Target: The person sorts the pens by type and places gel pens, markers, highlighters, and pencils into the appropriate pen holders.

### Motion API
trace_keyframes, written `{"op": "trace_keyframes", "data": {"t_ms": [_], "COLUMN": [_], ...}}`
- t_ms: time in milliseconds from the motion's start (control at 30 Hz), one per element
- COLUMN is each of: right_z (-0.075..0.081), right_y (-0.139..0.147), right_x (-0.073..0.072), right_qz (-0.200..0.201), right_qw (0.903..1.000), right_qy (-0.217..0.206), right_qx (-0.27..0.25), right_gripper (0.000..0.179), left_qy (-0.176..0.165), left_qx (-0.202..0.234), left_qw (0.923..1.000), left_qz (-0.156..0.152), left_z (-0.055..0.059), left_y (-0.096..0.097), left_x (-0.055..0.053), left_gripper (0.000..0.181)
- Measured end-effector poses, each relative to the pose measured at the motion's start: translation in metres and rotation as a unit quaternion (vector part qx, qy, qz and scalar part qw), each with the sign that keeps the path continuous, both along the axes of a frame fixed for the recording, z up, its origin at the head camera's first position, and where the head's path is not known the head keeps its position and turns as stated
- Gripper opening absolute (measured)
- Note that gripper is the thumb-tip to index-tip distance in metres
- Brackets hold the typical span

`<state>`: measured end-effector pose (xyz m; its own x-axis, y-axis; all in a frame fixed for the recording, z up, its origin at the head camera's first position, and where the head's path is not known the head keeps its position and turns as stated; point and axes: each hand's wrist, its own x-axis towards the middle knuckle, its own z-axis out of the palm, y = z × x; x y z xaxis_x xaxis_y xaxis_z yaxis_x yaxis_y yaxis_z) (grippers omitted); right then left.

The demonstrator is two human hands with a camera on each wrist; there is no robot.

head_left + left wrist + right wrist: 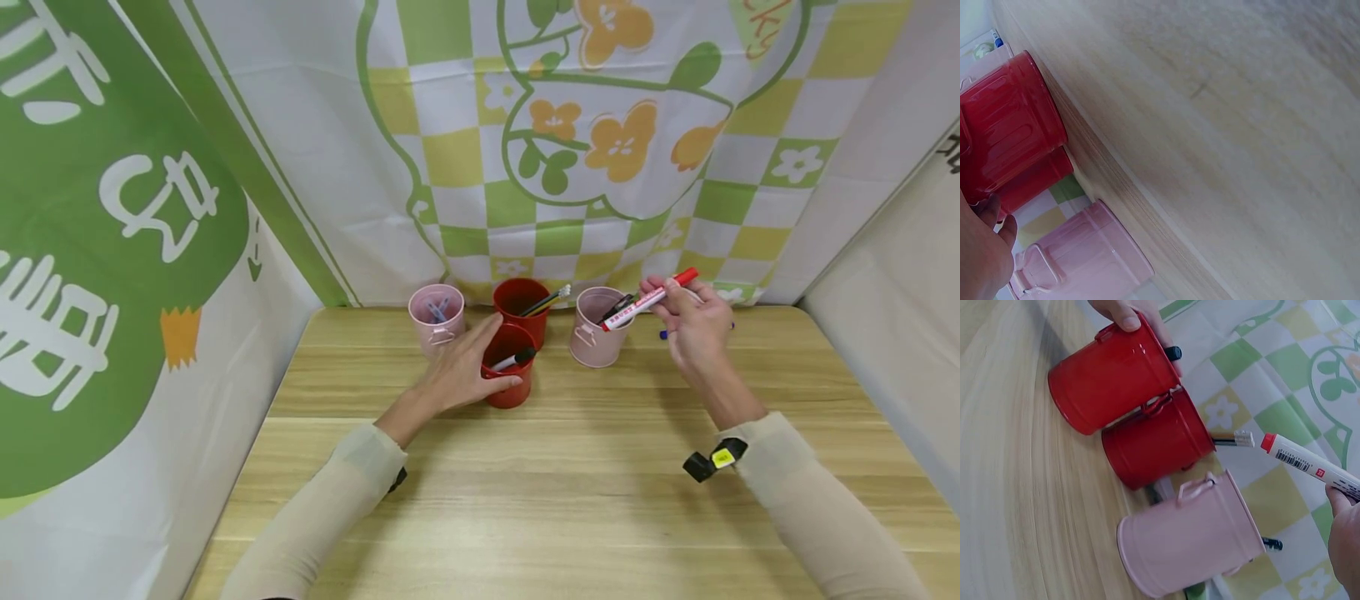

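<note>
My left hand [459,367] holds the front red bucket [512,393] at its rim, the thumb on the near side and the fingers across the left. Inside that bucket leans a marker with a black cap [525,357]. Over on the right, my right hand [699,323] pinches a white marker with a red cap [649,300], held slanting above the right pink bucket [597,348]. The right wrist view shows the marker's barcode side [1294,460], apart from every bucket. A dark pen [617,308] stands in the right pink bucket.
Behind the front red bucket, a second red bucket [538,335] holds several pencils [549,300]. A left pink bucket [435,337] contains blue-tinted pens [438,310]. Partly behind my right hand lies a blue object [663,335]. Printed cloth [457,192] hangs behind the wooden table [525,500].
</note>
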<state>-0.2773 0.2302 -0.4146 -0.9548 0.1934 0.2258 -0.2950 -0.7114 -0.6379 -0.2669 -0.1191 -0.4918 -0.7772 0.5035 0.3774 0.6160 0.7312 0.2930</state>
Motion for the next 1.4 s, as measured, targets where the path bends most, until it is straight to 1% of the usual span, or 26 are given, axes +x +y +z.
{"op": "trace_keyframes", "data": {"t_ms": [200, 333, 533, 767, 933, 1267, 1400], "right_z": [0.002, 0.005, 0.007, 0.008, 0.007, -0.005, -0.007], "right_y": [-0.013, -0.021, -0.033, -0.048, -0.060, -0.079, -0.084], "right_x": [0.001, 0.003, 0.005, 0.006, 0.006, 0.005, 0.005], "right_qz": [0.002, 0.006, 0.017, 0.018, 0.021, 0.040, 0.044], "right_qw": [0.9999, 0.9996, 0.9991, 0.9984, 0.9980, 0.9960, 0.9946], "right_qy": [-0.001, -0.004, -0.010, 0.000, 0.000, 0.015, 0.009], "right_qx": [0.012, 0.026, 0.038, 0.053, 0.059, 0.078, 0.093], "right_gripper": [0.022, 0.022, 0.022, 0.026, 0.029, 0.020, 0.025], "left_qy": [-0.003, -0.006, 0.002, 0.003, 0.005, 0.015, 0.015], "left_qx": [-0.001, -0.003, 0.000, 0.003, 0.001, 0.000, 0.001], "left_qw": [1.0000, 1.0000, 1.0000, 1.0000, 1.0000, 0.9999, 0.9999], "left_qz": [0.003, 0.005, 0.003, 0.002, 0.003, 0.005, 0.006], "left_z": [0.000, -0.001, -0.001, -0.001, -0.001, -0.001, -0.001], "left_y": [0.000, 0.000, 0.000, 0.000, -0.001, 0.000, 0.000], "left_x": [0.000, 0.001, 0.000, 0.000, 0.000, 0.000, 0.000], "left_gripper": [0.104, 0.104, 0.104, 0.104, 0.104, 0.104, 0.104]}}
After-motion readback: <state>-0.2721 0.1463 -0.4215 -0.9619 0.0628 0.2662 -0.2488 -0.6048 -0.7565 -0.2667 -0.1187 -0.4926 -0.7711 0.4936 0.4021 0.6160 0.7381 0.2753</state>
